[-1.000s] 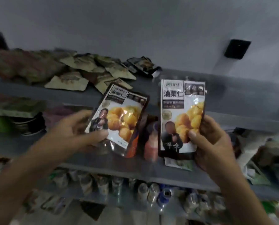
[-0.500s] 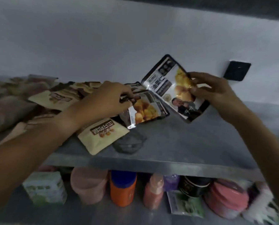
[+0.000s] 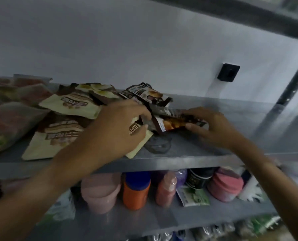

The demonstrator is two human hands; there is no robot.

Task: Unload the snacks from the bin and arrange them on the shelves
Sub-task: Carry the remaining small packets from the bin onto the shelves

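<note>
Two chestnut snack pouches (image 3: 172, 121) lie nearly flat on the grey metal shelf (image 3: 214, 146), one on top of the other. My left hand (image 3: 117, 129) pinches their left end with curled fingers. At their right end my right hand (image 3: 212, 126) grips the pouches, thumb under the front edge and fingers over the top. Cream and brown snack pouches (image 3: 70, 105) lie stacked to the left, partly under my left arm. More dark pouches (image 3: 144, 93) sit behind. The bin is out of view.
Red and green packets (image 3: 9, 108) fill the shelf's far left. A dark round stain (image 3: 157, 145) marks the shelf front. Below stand a pink tub (image 3: 99, 193), an orange bottle (image 3: 136, 190), jars and sachets. A black wall socket (image 3: 228, 72) sits above a bare stretch of shelf at right.
A second ago I held one pouch upright in each hand at the lower shelf. Both hands then rose and laid them down together on the upper shelf beside the pile.
</note>
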